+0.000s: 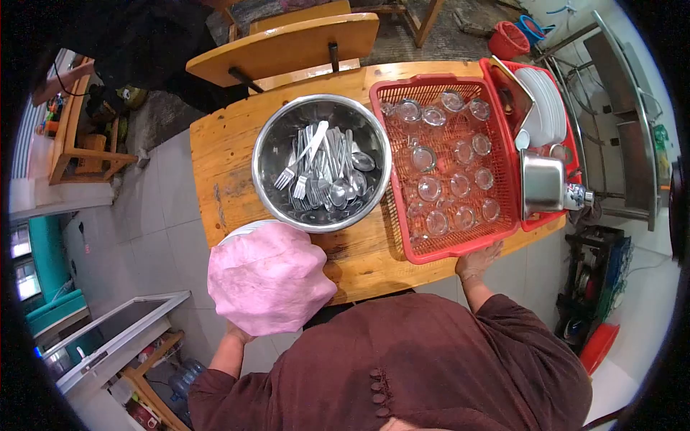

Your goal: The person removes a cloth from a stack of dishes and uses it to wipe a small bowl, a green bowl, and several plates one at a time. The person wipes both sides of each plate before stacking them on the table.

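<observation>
My left hand (239,332) is mostly hidden beneath a pink cloth (269,280) at the table's near left corner; its fingers do not show. The cloth drapes over a white plate or plates (246,229), of which only a rim peeks out. My right hand (480,261) lies at the near table edge, fingers stretched out, close against the rim of a red plastic basket (458,251). Glass mugs (429,188) stand in that basket in rows. Beside it, a steel bowl (261,188) holds many forks (303,171) and spoons (338,192).
Right of the basket, a second red basket (494,70) carries white plates (540,104), a steel container (543,184) and a patterned bottle (575,196). A wooden chair (287,50) stands across the wooden table (215,165). Red and blue buckets (509,41) sit on the floor behind.
</observation>
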{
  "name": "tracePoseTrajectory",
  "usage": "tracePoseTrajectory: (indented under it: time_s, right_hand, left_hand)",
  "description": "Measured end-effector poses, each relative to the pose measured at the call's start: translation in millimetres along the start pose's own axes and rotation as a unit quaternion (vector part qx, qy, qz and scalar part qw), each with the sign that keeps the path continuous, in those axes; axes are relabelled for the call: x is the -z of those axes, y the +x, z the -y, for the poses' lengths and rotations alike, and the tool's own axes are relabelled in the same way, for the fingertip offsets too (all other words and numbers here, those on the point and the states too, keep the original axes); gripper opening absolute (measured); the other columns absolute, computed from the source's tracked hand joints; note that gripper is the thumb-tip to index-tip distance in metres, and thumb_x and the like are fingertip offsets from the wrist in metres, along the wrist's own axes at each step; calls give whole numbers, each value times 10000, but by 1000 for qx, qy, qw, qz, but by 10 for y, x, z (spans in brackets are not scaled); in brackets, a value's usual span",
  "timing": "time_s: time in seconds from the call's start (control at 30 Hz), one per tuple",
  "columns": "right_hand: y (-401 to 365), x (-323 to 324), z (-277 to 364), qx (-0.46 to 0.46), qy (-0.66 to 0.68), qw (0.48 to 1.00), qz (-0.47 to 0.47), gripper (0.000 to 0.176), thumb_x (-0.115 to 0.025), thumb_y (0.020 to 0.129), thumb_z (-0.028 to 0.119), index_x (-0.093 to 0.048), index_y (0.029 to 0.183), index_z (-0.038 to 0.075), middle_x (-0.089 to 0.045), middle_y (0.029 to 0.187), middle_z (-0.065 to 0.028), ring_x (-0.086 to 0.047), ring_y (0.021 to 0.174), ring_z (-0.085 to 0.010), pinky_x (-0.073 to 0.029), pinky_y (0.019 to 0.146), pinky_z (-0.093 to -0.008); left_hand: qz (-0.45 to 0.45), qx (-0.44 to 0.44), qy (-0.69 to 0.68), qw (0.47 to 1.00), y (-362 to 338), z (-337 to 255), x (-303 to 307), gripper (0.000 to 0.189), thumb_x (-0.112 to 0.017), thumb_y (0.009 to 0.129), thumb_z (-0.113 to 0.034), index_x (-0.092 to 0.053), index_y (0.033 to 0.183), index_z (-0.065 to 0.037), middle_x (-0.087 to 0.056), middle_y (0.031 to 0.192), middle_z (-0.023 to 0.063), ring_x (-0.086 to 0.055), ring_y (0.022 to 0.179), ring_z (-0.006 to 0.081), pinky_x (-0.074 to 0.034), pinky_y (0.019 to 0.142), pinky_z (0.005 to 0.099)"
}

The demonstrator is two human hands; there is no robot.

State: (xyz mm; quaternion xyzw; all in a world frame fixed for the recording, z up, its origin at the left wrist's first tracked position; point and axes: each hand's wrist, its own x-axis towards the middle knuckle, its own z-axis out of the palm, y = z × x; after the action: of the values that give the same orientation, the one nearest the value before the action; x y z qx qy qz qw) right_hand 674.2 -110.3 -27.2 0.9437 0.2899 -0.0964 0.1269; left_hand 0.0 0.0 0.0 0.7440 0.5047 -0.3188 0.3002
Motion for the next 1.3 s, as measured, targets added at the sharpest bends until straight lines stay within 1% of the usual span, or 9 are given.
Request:
tracePoseTrajectory:
  time_s: [0.17, 0.37, 0.47, 0.67, 0.77, 0.9, 1.13, 1.2, 1.3]
  right_hand:
    - [15, 254, 302, -11, -18, 998, 58, 951, -611, 820, 381, -104, 1478, -82, -11, 1530, -331, 38, 1436, -475, -16, 1166, -563]
    - [59, -265, -63, 23, -27, 999, -33, 1052, -676, 766, 370, -38, 1483, -62, -49, 1533, -314, 12, 1445, -447, -27, 1175, -546]
    - [103, -310, -108, 18, 23, 999, -45, 1024, -666, 780, 359, -51, 1484, -59, -63, 1531, -315, -5, 1449, -433, -38, 1180, -527]
    - [84, -250, -10, 1, -61, 998, -29, 932, -614, 837, 348, -79, 1482, -59, -91, 1540, -284, -55, 1443, -433, -52, 1177, -522]
    - [110, -325, -56, 22, -7, 995, -96, 868, -563, 881, 374, -105, 1484, -51, -102, 1541, -270, -69, 1437, -438, -55, 1171, -526]
    - [35, -169, 41, 13, 42, 993, -113, 760, -476, 938, 407, -177, 1483, -30, -131, 1533, -272, -82, 1434, -440, -61, 1162, -538]
    - [44, -218, 84, -1, 116, 979, -167, 687, -430, 962, 406, -258, 1461, -33, -163, 1531, -280, -105, 1437, -434, -60, 1147, -575]
    - [58, -268, 46, 1, 111, 977, -181, 705, -440, 946, 422, -277, 1463, -30, -178, 1525, -292, -118, 1434, -441, -65, 1145, -580]
    - [32, -270, 63, 6, 126, 967, -220, 720, -448, 930, 442, -304, 1457, -27, -201, 1515, -298, -150, 1420, -458, -72, 1144, -582]
  left_hand:
    - [-2, 13, -14, 1000, 0, -27, -26, 743, -705, 782, -460, -425, 1397, -150, -420, 1451, 104, -366, 1352, 261, -275, 1132, 374]
    - [-24, 10, -39, 999, -2, -145, -80, 702, -726, 767, -431, -467, 1349, -136, -462, 1396, 111, -407, 1307, 274, -303, 1109, 387]
    - [-44, 7, -48, 998, 8, -194, -85, 682, -736, 759, -417, -489, 1325, -129, -484, 1369, 115, -427, 1284, 281, -317, 1097, 393]
    - [-99, 1, -63, 993, 36, -280, -147, 641, -757, 743, -388, -531, 1277, -116, -526, 1315, 122, -467, 1239, 294, -344, 1073, 406]
    - [-132, -6, -69, 989, 34, -337, -182, 620, -768, 736, -374, -552, 1253, -109, -548, 1287, 126, -487, 1216, 301, -358, 1061, 412]
    - [-191, -23, -75, 978, 92, -456, -197, 593, -782, 725, -355, -581, 1222, -101, -576, 1251, 131, -514, 1186, 310, -376, 1046, 421]
    - [-351, -39, -145, 924, 44, -777, -148, 545, -806, 707, -321, -630, 1166, -85, -626, 1188, 140, -561, 1134, 325, -408, 1018, 436]
    - [-416, -36, -213, 884, 17, -910, -124, 534, -850, 654, -209, -640, 1115, -40, -658, 1104, 133, -595, 1090, 296, -455, 966, 405]
    - [-401, -39, -324, 856, -40, -975, -78, 558, -867, 632, -183, -617, 1093, 10, -649, 1080, 157, -620, 1036, 280, -501, 891, 384]
